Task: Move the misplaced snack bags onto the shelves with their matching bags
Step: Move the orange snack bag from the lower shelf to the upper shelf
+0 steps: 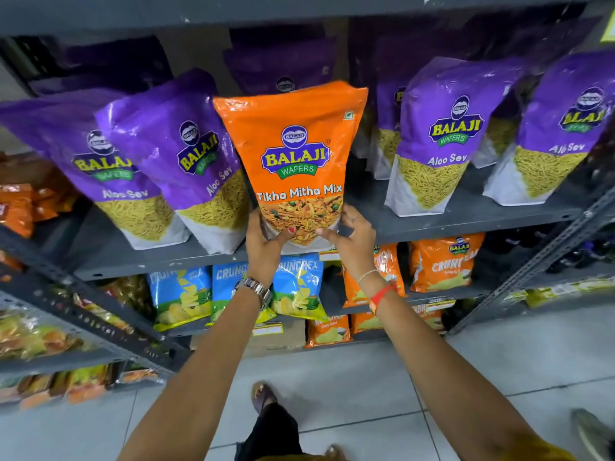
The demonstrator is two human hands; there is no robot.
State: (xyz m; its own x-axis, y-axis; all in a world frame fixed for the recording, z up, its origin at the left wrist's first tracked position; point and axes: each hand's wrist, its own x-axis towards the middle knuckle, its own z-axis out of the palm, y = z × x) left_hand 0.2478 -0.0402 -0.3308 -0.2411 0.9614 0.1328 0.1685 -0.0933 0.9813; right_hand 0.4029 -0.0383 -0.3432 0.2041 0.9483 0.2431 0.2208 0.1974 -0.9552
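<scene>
An orange Tikha Mitha Mix bag (293, 128) stands upright on the grey shelf (466, 221), in the middle of a row of purple Aloo Sev bags (186, 151). My left hand (264, 239) grips the orange bag's lower left corner, thumb across its front. My right hand (349, 234) holds the lower right corner, fingers curled behind the bag. More purple Aloo Sev bags (439, 128) stand to the right. The bottom edge of the orange bag is hidden by my hands.
Below are blue Crunchex bags (181, 294) and orange Crunchex bags (442, 261) on lower shelves. Another rack with mixed orange and yellow packs (20, 207) runs along the left. A slotted metal upright (545, 257) stands at right. Grey tiled floor (332, 377) lies beneath me.
</scene>
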